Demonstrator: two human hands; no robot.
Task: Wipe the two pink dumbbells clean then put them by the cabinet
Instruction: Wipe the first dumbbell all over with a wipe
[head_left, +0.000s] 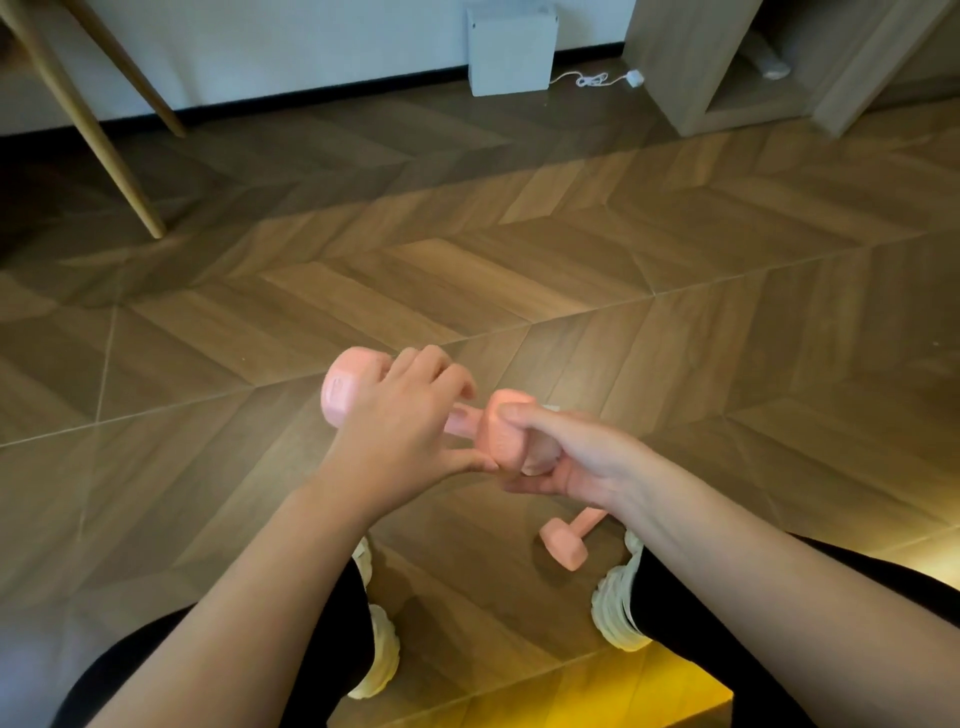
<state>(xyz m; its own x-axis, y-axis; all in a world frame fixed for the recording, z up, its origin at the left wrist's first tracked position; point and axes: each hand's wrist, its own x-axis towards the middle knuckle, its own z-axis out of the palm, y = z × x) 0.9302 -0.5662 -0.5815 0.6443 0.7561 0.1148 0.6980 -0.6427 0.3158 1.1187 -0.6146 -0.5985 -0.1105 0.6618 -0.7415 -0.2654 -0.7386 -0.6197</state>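
Observation:
I hold one pink dumbbell (343, 389) in the air above the floor. My right hand (561, 457) is shut on its near head. My left hand (405, 431) lies over the handle and far head, fingers curled and spread, thumb touching the near head. A little white shows behind the right hand; I cannot tell what it is. The second pink dumbbell (563, 543) lies on the wooden floor below my right wrist, next to my right shoe, partly hidden by the arm.
A wooden cabinet (727, 67) with open shelves stands at the back right. A white box (511, 52) with a white cable (592, 79) leans against the wall. Table legs (98, 140) stand at the back left. My white shoes (618, 603) flank the floor below.

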